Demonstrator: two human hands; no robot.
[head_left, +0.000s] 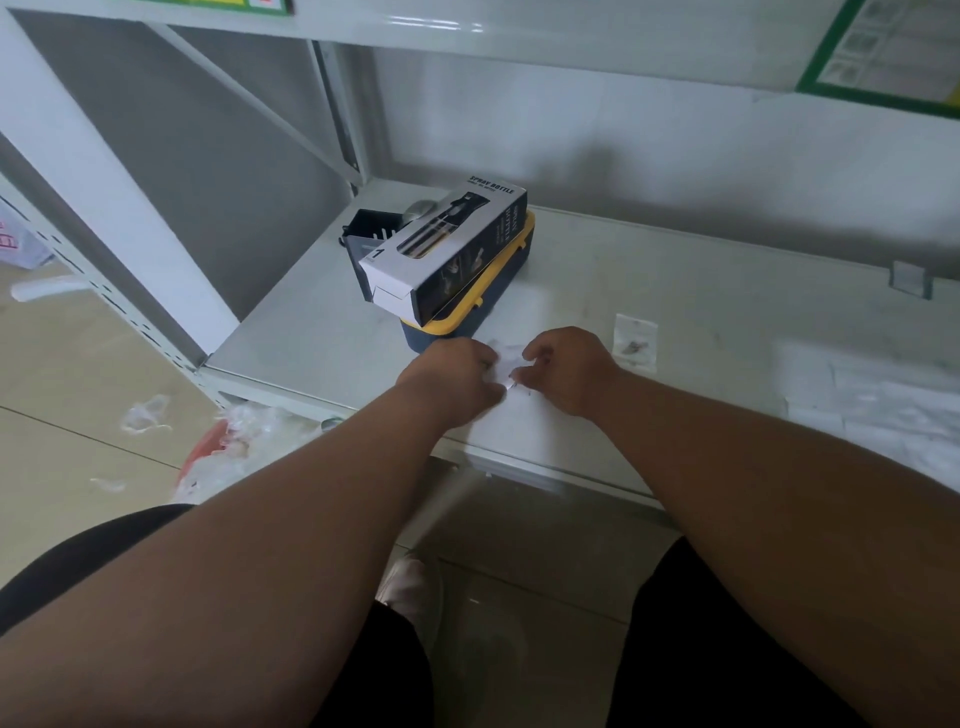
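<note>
the left hand (457, 379) and right hand (566, 371) are both pinching a small clear packet (506, 357), which is sitting between their curled fingertips; a spray bottle box (447, 249) is lying just beyond the left hand.

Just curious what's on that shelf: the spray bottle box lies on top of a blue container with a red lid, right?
Not quite. The head view shows the spray bottle box lying on top of a blue container with a yellow lid, not a red one.
</note>
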